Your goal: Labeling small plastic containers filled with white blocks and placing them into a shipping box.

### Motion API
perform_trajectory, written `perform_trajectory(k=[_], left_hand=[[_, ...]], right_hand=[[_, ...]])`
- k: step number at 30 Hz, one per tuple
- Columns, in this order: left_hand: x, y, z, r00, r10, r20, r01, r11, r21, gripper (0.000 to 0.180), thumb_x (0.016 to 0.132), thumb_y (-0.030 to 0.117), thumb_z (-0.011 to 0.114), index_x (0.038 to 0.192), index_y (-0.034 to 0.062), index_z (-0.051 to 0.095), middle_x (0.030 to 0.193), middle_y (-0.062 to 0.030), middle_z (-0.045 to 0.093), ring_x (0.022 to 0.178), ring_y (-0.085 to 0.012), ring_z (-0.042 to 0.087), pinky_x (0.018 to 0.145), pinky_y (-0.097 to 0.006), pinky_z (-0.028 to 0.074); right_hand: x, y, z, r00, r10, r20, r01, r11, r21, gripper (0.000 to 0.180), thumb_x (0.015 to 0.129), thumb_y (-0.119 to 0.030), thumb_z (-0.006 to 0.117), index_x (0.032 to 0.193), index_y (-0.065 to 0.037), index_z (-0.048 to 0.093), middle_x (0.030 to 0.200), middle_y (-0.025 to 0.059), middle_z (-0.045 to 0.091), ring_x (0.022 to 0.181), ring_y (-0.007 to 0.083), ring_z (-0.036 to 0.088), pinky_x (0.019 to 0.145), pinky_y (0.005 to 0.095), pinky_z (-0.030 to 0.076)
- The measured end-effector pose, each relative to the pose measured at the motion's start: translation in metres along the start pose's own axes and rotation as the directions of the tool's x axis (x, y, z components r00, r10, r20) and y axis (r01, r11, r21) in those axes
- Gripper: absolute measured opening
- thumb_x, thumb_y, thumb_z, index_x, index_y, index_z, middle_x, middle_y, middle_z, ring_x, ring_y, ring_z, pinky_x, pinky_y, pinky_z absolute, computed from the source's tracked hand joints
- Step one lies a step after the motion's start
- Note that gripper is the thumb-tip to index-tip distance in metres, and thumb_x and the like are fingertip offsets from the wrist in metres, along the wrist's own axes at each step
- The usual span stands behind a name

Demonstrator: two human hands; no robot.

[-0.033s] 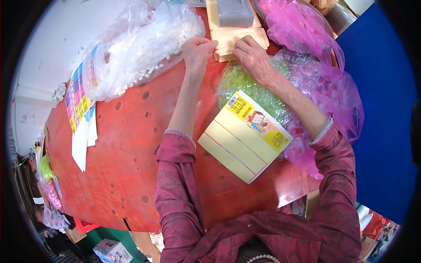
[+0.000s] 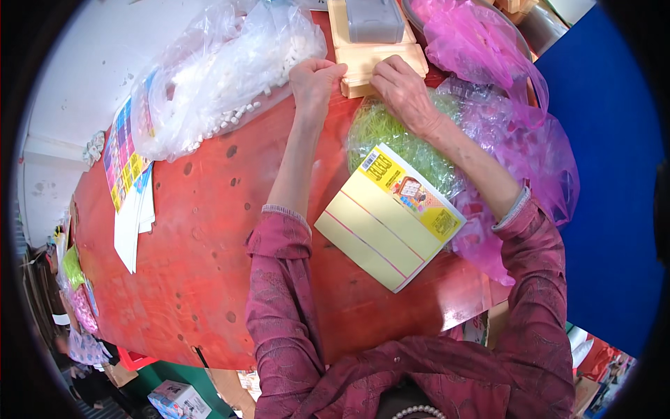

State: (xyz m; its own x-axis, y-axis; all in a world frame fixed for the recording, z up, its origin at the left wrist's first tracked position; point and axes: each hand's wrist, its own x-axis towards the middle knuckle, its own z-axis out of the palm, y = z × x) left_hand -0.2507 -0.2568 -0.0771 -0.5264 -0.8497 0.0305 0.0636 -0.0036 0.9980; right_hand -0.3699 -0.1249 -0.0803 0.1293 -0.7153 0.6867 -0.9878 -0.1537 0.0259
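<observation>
A pale wooden box (image 2: 361, 66) lies at the far edge of the red table, and both hands are at its near side. My left hand (image 2: 314, 85) is pinched closed, its fingertips touching the box's left front corner. Whether anything small sits in that pinch is too hard to see. My right hand (image 2: 405, 94) has its fingers bent and closed against the front of the box, with the fingertips hidden beneath. Behind, a grey plastic block-like container (image 2: 375, 21) rests on pale wood. A yellow printed sheet stack (image 2: 380, 222) lies slanted below my right forearm.
On the left is a clear plastic bag (image 2: 209, 91) of small white pieces, some spilled out, beside printed sheets (image 2: 125, 174). A clear bag of green strands (image 2: 391, 129) and pink plastic bags (image 2: 481, 42) crowd the right. A blue panel (image 2: 614, 174) stands beyond the red table (image 2: 209, 279).
</observation>
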Motion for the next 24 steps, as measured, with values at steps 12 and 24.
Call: perform_trajectory(k=[12, 24], left_hand=[[0.011, 0.003, -0.002, 0.994, -0.076, 0.076, 0.070, 0.994, 0.082, 0.013, 0.073, 0.011, 0.074, 0.078, 0.0019, 0.065, 0.071, -0.0029, 0.064, 0.061, -0.0066, 0.056, 0.053, -0.019, 0.041], [0.013, 0.001, 0.003, 0.999, -0.037, -0.006, 0.037, 0.998, 0.042, 0.011, 0.070, 0.004, 0.072, 0.072, -0.0038, 0.065, 0.063, -0.0060, 0.062, 0.052, -0.0096, 0.055, 0.048, -0.020, 0.044]], right_hand=[[0.000, 0.002, 0.006, 0.998, 0.023, -0.057, -0.031, 0.989, -0.144, 0.018, 0.065, -0.005, 0.059, 0.083, -0.004, 0.059, 0.081, 0.0067, 0.054, 0.081, 0.0234, 0.053, 0.074, 0.0341, 0.044], [0.009, 0.006, 0.006, 0.999, 0.022, -0.036, -0.027, 0.988, -0.150, 0.016, 0.064, -0.004, 0.057, 0.080, -0.002, 0.056, 0.080, 0.0087, 0.052, 0.079, 0.0242, 0.053, 0.069, 0.0336, 0.047]])
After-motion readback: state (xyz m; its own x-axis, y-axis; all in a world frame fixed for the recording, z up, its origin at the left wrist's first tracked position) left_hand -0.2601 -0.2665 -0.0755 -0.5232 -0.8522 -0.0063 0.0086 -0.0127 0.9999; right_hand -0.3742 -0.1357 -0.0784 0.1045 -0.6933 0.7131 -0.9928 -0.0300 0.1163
